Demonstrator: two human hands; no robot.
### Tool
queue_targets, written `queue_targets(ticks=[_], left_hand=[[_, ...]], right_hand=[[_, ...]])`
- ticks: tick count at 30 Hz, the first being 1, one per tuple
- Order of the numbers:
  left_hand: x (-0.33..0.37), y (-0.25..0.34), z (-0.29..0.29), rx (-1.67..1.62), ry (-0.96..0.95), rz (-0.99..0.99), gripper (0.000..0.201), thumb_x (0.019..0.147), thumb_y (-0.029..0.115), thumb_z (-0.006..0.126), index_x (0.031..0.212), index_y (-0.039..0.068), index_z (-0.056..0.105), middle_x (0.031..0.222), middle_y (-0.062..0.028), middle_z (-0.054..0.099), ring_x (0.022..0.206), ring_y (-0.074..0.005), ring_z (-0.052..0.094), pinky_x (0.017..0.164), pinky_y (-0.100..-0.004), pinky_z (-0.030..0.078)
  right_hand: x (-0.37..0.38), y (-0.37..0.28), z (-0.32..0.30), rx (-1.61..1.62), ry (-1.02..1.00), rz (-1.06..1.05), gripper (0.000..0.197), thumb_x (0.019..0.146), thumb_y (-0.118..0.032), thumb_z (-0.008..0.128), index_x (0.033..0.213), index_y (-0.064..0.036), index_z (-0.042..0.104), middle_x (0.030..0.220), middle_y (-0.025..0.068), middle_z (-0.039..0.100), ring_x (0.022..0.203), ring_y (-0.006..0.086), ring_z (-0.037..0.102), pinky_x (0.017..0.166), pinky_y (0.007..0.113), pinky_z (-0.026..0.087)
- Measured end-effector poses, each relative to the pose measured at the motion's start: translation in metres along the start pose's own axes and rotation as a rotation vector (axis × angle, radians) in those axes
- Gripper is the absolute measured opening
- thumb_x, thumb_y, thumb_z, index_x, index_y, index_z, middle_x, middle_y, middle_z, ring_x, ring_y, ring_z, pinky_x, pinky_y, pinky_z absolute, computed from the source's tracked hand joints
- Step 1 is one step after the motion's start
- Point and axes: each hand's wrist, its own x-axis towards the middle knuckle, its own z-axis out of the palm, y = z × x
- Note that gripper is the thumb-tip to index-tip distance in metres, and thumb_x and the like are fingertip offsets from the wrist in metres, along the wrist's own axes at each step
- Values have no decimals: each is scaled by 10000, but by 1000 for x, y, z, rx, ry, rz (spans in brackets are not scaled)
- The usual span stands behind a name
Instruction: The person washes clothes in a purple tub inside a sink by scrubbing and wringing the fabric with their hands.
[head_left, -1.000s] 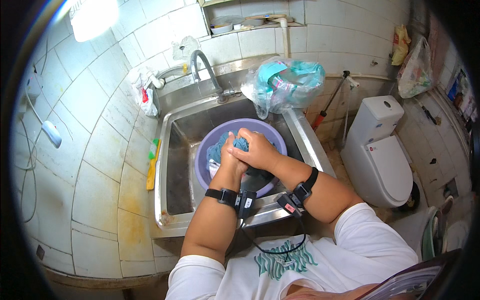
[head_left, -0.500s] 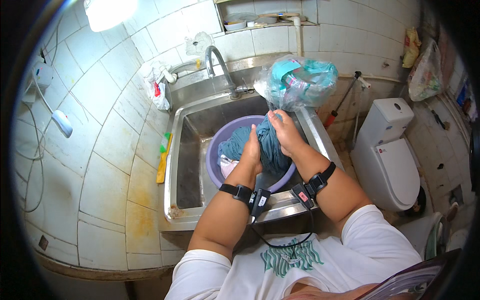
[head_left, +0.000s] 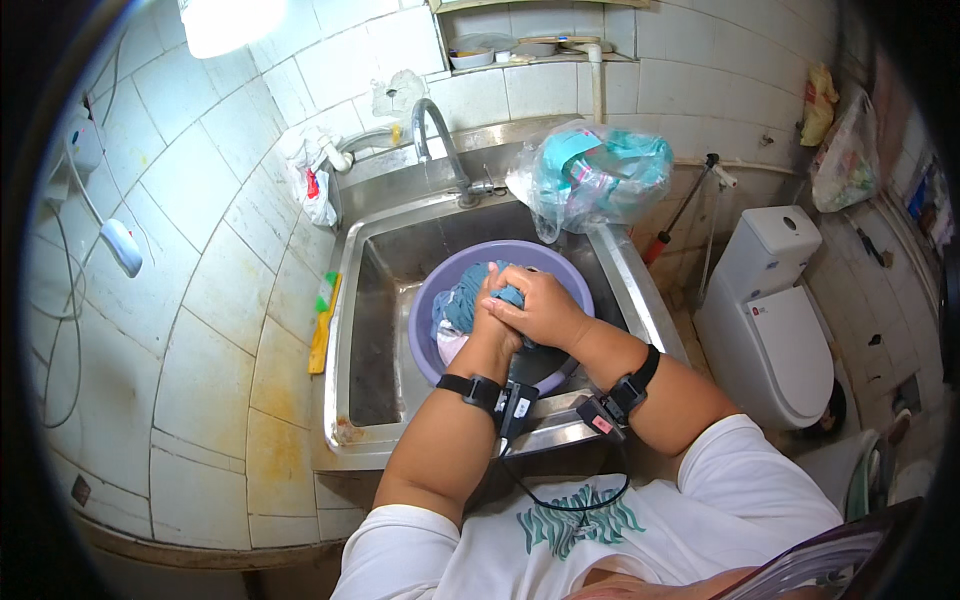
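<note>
The basin [head_left: 435, 300] fills most of the sink [head_left: 350, 330], leaving an open strip of sink floor on its left. Behind it the tap [head_left: 435, 125] arches over, and a stuffed plastic bag [head_left: 595, 175] crowds the back right rim. Both hands [head_left: 525, 310] occupy the basin's middle.

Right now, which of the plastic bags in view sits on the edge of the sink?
The clear plastic bag stuffed with teal things, resting on the sink's back right corner. The white bag and the bag by the toilet both hang on walls.
</note>
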Motion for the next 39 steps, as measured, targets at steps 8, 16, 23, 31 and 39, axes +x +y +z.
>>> queue_targets(ticks=[8,16,23,31,39], left_hand=[[-26,-7,43,309,43,-73,462,971,410,409,1197,31,547,1108,-161,635,964,-289,653,834,-451,526],[-9,-4,23,212,269,93,526,969,488,417,1191,25,532,1179,-190,591,1101,-337,574,913,-525,457],[-20,-11,35,138,47,-24,531,982,485,385,1242,36,498,1176,-178,590,1034,-320,607,882,-464,494],[-11,-9,21,269,131,-32,511,982,454,383,1242,31,501,1168,-186,599,1023,-311,624,856,-457,517],[-28,-13,44,249,67,26,512,995,461,344,1234,34,496,1168,-181,590,1039,-300,613,868,-454,512]], right_hand=[[11,58,-9,-89,204,365,358,859,-338,619,920,13,592,826,271,625,796,442,604,684,455,473],[5,27,-4,-2,-13,332,313,848,-313,626,943,-15,617,939,249,647,924,399,619,795,419,473],[11,24,-9,-82,30,306,344,861,-329,596,898,13,597,835,286,606,821,464,578,703,468,465],[10,18,-6,-152,-95,340,316,867,-318,620,906,-6,581,830,233,613,775,369,606,695,407,470],[16,29,-13,-145,149,362,349,868,-362,589,882,-14,609,839,251,619,805,441,587,703,467,467]])
